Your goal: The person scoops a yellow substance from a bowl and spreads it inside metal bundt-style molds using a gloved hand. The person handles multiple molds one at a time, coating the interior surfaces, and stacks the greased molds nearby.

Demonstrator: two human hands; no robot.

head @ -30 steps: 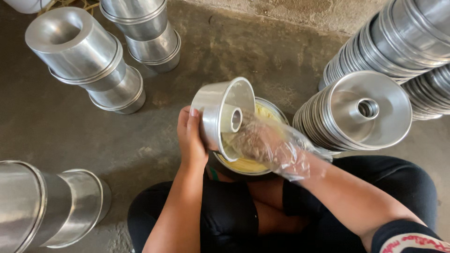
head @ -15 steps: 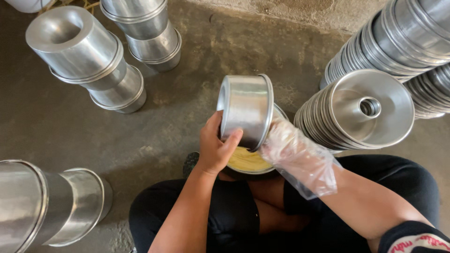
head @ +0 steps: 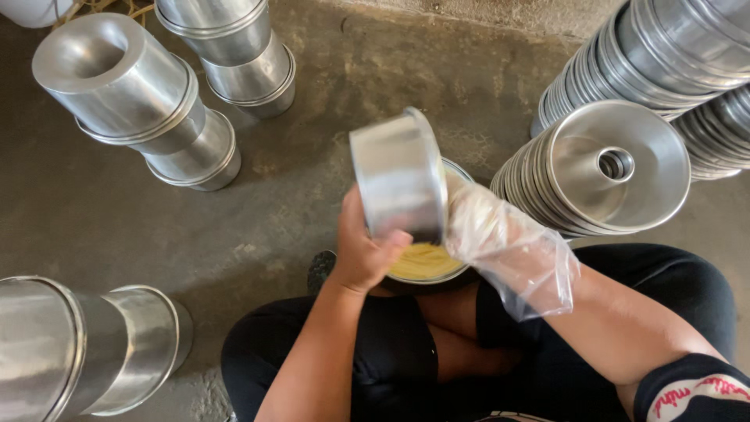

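Observation:
My left hand [head: 366, 250] grips a shiny metal tube cake pan [head: 398, 176] by its outer wall, holding it on its side above my lap. My right hand [head: 488, 230] is wrapped in a clear plastic bag and reaches into the pan's open side; its fingers are hidden by the pan. Just under the pan sits a metal bowl [head: 461, 173] holding yellow grease [head: 426, 260], mostly covered by the pan and both hands.
A nested stack of tube pans [head: 605, 168] lies on its side at my right, with more stacks [head: 672, 47] behind. Pans stacked upside down stand at upper left [head: 129, 94] and top centre [head: 234, 47]. Another stack [head: 86, 344] lies at lower left on the concrete floor [head: 328, 101].
The pan has been turned in my left hand: its open side faced me, now its outer wall does. My bagged right hand stays at the pan's right, inside the opening.

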